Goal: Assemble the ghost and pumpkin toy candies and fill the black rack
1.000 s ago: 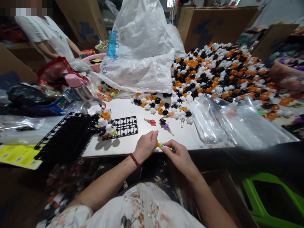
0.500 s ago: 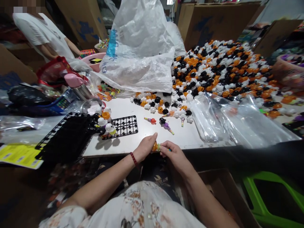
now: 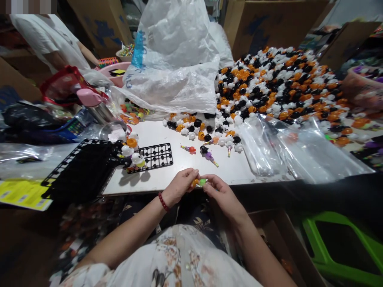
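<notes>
Close together at the table's front edge, both my hands are closed on small plastic parts. My left hand (image 3: 181, 185), with a dark red bead bracelet at the wrist, grips an orange plastic piece (image 3: 194, 183) like a little pumpkin. In the fingertips of my right hand (image 3: 220, 194) is a light green piece (image 3: 202, 181), right beside the orange one; whether the two are joined I cannot tell. Just beyond lie a purple stick toy with a black top (image 3: 209, 155), a red-ended stick (image 3: 189, 149) and a short clear stick with a white top (image 3: 229, 148).
A large heap of orange, black and white pieces (image 3: 278, 85) covers the back right. Clear plastic bags (image 3: 308, 147) lie in front of it. On the left are a black grid rack (image 3: 157, 156) and a steel flask (image 3: 100, 109). Someone in white stands back left.
My hands stay together at the edge. The right fingers have shifted slightly, so more of the green piece shows. The whole view has moved a little.
</notes>
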Demonstrator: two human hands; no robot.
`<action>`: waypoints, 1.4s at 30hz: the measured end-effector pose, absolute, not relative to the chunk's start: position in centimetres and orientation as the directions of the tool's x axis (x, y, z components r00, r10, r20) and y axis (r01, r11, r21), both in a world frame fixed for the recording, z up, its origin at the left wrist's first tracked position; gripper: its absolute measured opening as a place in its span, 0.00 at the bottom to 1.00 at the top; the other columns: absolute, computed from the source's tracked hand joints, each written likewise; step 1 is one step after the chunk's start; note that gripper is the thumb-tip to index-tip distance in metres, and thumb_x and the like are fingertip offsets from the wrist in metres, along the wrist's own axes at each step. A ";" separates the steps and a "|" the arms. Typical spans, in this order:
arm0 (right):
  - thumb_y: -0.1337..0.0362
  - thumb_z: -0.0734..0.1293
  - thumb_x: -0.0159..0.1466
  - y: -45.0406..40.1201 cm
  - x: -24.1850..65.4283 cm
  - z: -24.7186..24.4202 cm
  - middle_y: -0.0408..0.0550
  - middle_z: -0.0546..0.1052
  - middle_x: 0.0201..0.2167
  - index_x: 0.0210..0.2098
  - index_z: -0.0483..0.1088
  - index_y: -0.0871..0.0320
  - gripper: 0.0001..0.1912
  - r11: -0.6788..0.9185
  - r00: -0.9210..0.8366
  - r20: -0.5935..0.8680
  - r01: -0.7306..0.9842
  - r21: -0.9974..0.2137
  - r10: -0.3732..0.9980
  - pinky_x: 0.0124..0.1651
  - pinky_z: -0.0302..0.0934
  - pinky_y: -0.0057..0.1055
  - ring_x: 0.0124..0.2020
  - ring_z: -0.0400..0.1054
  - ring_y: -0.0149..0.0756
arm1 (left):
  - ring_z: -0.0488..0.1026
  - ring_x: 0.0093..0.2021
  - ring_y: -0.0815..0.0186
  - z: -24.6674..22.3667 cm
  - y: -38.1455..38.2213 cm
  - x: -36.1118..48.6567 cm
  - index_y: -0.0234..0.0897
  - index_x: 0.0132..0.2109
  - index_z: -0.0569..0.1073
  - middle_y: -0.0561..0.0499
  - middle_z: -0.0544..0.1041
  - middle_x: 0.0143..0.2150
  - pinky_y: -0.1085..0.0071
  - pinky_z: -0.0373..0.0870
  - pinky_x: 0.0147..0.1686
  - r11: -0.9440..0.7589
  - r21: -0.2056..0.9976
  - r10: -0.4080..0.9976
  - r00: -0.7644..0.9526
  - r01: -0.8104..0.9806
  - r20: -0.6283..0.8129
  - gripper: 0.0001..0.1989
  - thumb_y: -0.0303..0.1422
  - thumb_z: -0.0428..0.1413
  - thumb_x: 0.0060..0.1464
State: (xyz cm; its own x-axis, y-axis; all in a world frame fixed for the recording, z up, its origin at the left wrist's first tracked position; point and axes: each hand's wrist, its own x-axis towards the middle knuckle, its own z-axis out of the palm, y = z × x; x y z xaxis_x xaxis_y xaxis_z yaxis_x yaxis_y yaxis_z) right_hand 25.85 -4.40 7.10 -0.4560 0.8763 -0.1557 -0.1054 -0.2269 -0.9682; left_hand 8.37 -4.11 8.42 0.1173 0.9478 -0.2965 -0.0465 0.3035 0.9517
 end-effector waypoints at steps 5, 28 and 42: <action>0.55 0.69 0.63 -4.7 26.0 7.3 0.41 0.74 0.35 0.53 0.67 0.51 0.20 -0.186 -0.432 -0.136 -0.076 -0.980 0.891 0.47 0.58 0.31 0.40 0.67 0.34 | 0.63 0.26 0.73 9.2 -4.6 7.9 0.34 0.35 0.72 0.56 0.69 0.27 0.77 0.60 0.26 0.193 0.981 0.964 0.180 0.021 -0.194 0.16 0.45 0.58 0.55; 0.53 0.71 0.60 -5.4 26.7 8.9 0.47 0.74 0.45 0.49 0.68 0.51 0.20 0.203 -0.402 0.085 0.261 -0.944 0.912 0.50 0.63 0.36 0.45 0.69 0.39 | 0.65 0.29 0.71 9.5 -4.9 6.3 0.33 0.34 0.74 0.55 0.72 0.28 0.74 0.61 0.31 0.136 0.970 0.948 0.257 0.200 -0.186 0.09 0.35 0.59 0.50; 0.60 0.67 0.65 -5.2 25.4 8.4 0.48 0.75 0.41 0.43 0.75 0.53 0.09 0.260 -0.349 0.191 0.161 -0.952 0.917 0.44 0.65 0.32 0.42 0.70 0.37 | 0.60 0.21 0.76 9.7 -4.8 7.1 0.32 0.32 0.72 0.55 0.69 0.23 0.77 0.53 0.22 0.361 0.933 0.905 0.242 -0.006 -0.348 0.13 0.39 0.60 0.49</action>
